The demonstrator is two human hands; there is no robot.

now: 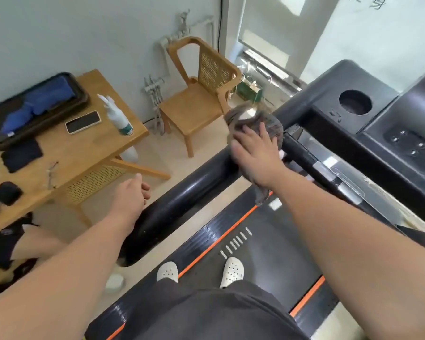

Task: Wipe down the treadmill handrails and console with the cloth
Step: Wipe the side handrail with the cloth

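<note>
A grey cloth [263, 120] is pressed against the far end of the black left handrail [182, 202], where it meets the console [353, 111]. My right hand [258, 155] lies on top of the cloth and grips it, with a corner of cloth hanging below the wrist. My left hand [133, 195] hovers just left of the same handrail, fingers loosely curled and holding nothing. The console has a round cup hole and a panel of buttons [412, 148].
I stand on the treadmill belt [268, 253] in white clogs. A wooden table [66, 153] at left holds a spray bottle [119, 119], a phone [83, 122], a black tray and dark cloths. A wooden chair [199, 94] stands by the wall. Another person's leg shows at lower left.
</note>
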